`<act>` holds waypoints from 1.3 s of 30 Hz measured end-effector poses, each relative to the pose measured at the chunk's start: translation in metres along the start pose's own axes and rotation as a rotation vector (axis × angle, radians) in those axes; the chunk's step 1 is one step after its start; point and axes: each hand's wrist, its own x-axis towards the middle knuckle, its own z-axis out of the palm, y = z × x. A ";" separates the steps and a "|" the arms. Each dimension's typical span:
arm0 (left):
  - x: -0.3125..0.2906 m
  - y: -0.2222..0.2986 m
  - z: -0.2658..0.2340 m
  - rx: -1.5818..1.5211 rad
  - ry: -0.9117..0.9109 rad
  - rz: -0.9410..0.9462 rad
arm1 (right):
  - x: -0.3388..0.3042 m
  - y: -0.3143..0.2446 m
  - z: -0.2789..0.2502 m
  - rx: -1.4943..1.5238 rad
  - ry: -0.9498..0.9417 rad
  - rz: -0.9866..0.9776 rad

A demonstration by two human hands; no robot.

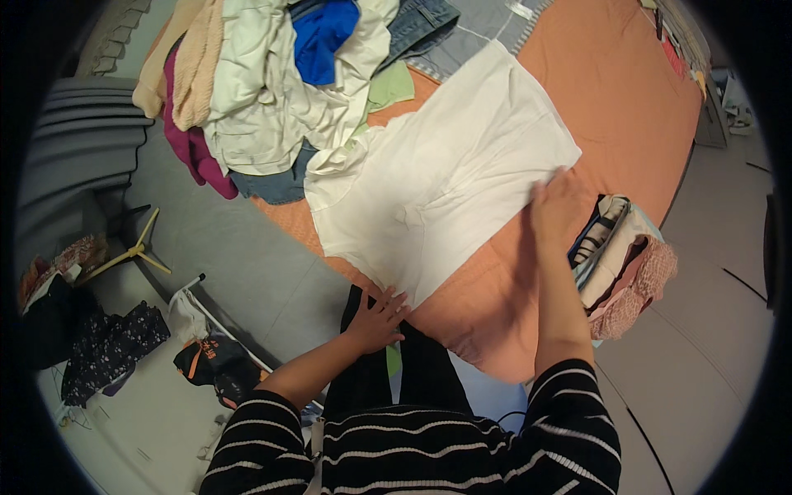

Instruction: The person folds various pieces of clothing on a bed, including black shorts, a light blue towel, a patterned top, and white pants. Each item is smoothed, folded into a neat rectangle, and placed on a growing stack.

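A white shirt (462, 157) lies spread over the orange bedding, turned at a slant, with soft creases across its middle. At its near corner my left hand (378, 320) rests with the fingers spread, the tips touching the cloth. My right hand (558, 198) is at the shirt's right edge, fingers apart and laid against the hem; its palm side is hidden. Neither hand visibly grips the fabric.
A heap of clothes (264, 91) with a blue piece (326, 41) on top fills the far left. Folded clothes (623, 264) stand in a row at the right edge of the orange bedding (627, 107). A yellow hanger (136, 247) and dark garments are lower left.
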 end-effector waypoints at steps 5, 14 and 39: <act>0.029 -0.062 -0.043 -0.331 0.728 -0.285 | -0.055 -0.061 -0.010 0.394 -0.343 -1.181; 0.081 -0.168 -0.115 -0.630 1.146 -0.976 | 0.163 -0.111 0.025 0.495 0.086 -0.331; 0.061 -0.131 -0.143 -0.869 1.379 -0.678 | 0.298 -0.112 0.061 1.200 -0.318 0.218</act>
